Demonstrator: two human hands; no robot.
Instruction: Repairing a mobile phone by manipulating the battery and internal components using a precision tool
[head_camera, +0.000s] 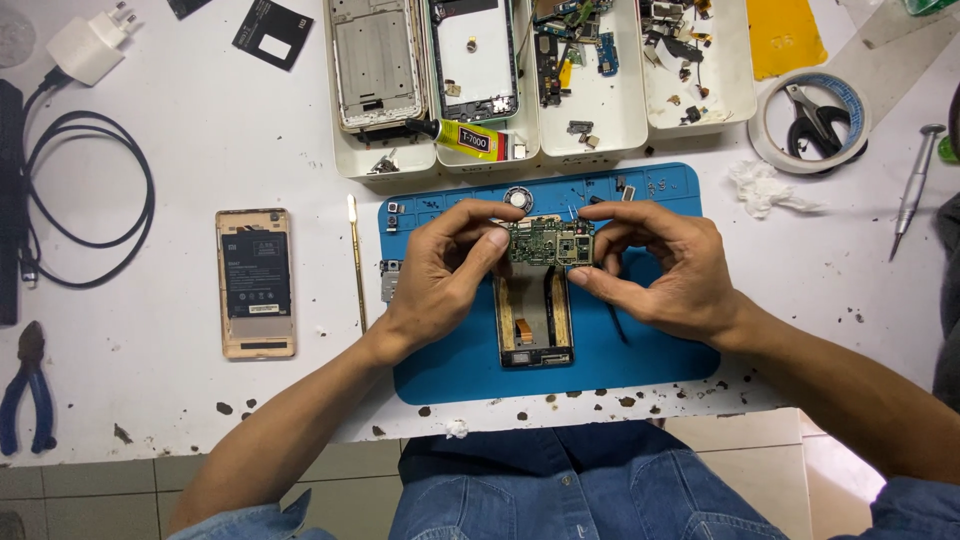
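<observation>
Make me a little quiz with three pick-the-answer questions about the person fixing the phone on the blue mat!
1. Where is the gold phone with its back off and its battery showing?
A. On the blue mat
B. On the white table, left of the mat
C. In a white tray

2. What colour is the circuit board?
A. Green
B. Red
C. Purple

3. How is the circuit board held?
A. It lies alone on the table
B. One hand pins it flat
C. Both hands hold it up by its ends

Answers:
1. B: the gold phone lies on the white table, left of the blue mat.
2. A: the circuit board is green.
3. C: the left hand grips one end and the right hand the other, above the opened phone frame.
</observation>
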